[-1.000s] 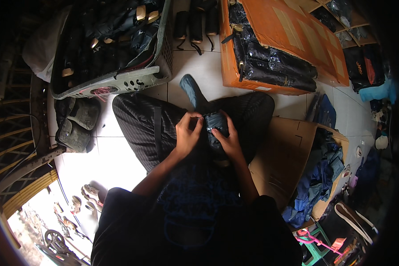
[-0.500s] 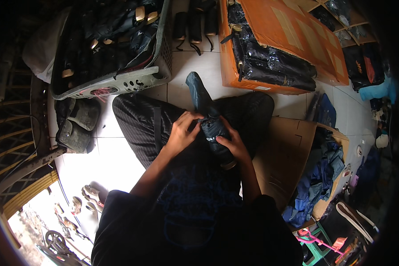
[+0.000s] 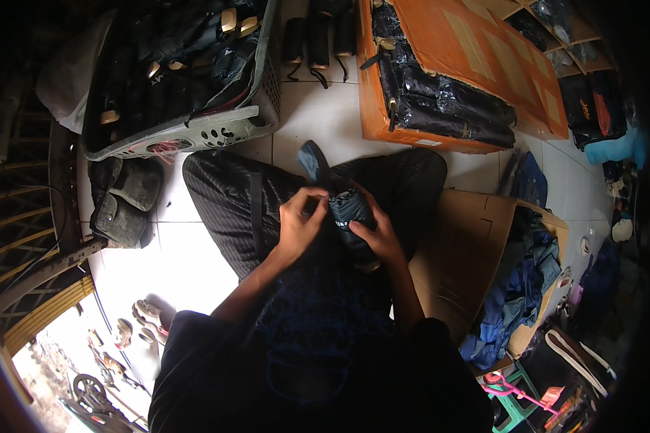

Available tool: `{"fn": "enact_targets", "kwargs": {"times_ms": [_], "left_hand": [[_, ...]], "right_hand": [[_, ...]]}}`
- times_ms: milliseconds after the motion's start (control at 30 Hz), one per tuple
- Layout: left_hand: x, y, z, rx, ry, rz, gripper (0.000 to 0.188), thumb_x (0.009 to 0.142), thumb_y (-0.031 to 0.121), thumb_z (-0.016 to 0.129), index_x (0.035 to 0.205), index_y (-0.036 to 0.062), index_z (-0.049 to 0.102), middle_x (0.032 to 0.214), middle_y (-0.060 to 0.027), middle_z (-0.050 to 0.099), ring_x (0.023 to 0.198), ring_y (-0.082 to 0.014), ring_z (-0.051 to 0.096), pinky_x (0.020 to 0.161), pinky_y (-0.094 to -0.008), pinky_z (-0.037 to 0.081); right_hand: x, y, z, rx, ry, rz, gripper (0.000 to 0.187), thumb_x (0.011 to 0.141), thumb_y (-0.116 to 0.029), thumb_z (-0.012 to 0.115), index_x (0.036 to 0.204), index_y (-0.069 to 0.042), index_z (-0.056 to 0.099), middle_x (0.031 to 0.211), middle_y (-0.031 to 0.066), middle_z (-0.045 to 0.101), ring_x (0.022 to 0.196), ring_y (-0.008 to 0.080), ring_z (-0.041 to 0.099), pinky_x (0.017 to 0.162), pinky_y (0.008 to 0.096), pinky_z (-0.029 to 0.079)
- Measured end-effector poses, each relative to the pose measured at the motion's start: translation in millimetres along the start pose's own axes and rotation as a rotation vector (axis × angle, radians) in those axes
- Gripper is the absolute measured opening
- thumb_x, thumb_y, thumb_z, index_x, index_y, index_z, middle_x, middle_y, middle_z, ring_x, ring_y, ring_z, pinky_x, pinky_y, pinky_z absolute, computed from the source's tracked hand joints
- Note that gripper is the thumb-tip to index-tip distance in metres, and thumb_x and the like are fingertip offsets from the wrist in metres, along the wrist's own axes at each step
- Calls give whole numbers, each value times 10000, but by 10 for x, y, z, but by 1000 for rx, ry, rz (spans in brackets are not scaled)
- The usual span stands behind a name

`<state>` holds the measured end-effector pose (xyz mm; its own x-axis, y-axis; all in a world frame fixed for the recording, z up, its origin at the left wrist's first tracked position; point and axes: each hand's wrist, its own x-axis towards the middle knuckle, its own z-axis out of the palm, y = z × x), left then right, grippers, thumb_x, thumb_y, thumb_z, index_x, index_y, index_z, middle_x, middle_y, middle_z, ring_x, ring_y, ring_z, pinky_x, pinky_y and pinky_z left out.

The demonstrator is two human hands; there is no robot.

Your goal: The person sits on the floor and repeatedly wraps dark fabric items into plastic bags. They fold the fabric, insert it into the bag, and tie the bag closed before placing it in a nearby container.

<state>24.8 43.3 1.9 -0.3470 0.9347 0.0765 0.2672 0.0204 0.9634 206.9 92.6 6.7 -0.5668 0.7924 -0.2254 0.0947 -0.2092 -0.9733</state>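
Observation:
A folded compact umbrella (image 3: 351, 211) in dark fabric, with a pale band round it, is in front of me above my lap. My right hand (image 3: 380, 232) is wrapped round its right side, thumb lying across the front. At its upper left edge my left hand (image 3: 301, 218) pinches with thumb and forefinger; what is between those fingertips is too small to make out. A blue-grey fabric sleeve (image 3: 313, 160) sticks out beyond the umbrella, between my crossed legs. I cannot tell whether it is joined to the umbrella.
A grey plastic basket (image 3: 217, 128) full of dark umbrellas stands far left. Several more umbrellas (image 3: 316, 43) lie beside it on the tiles. An orange carton (image 3: 412, 137) holds wrapped dark bundles. At right, a brown carton (image 3: 458, 252) contains blue fabric (image 3: 516, 296). Dark pouches (image 3: 126, 206) lie left.
The blue-grey sleeve has dropped and drawn back toward me, showing less of its length. The left hand has shifted slightly, still pinching; the right hand keeps its hold on the umbrella.

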Motion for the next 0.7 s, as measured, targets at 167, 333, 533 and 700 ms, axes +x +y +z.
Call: {"fn": "enact_targets", "kwargs": {"times_ms": [167,333,533,700], "left_hand": [[7,107,87,-10,159,-58,79,861,3,613,933,-11,585,823,-136,669,741,-197,660,694,-288,505],[14,129,51,211,134,193,125,786,-68,626,890,-11,585,863,-115,579,811,-281,613,696,-347,488],[-21,4,101,-27,174,12,117,794,-55,622,883,-9,563,869,-128,584,796,-255,612,701,-322,477],[-15,124,113,25,162,138,113,793,-50,611,880,1,560,843,-112,596,769,-211,597,692,-290,466]], "right_hand": [[23,-51,136,-120,102,-101,670,775,-99,676,1374,2,394,1328,151,476,1237,211,446,1043,334,331],[1,40,190,39,237,-135,681,763,-66,684,1372,17,391,1324,150,483,1216,213,467,1029,332,352],[13,-98,154,-43,198,-153,704,746,-70,706,1370,21,394,1333,163,478,1210,230,480,1023,346,366],[-11,-44,158,-286,233,-235,696,726,-98,732,1336,30,421,1320,189,482,1216,294,492,1018,371,378]]}}
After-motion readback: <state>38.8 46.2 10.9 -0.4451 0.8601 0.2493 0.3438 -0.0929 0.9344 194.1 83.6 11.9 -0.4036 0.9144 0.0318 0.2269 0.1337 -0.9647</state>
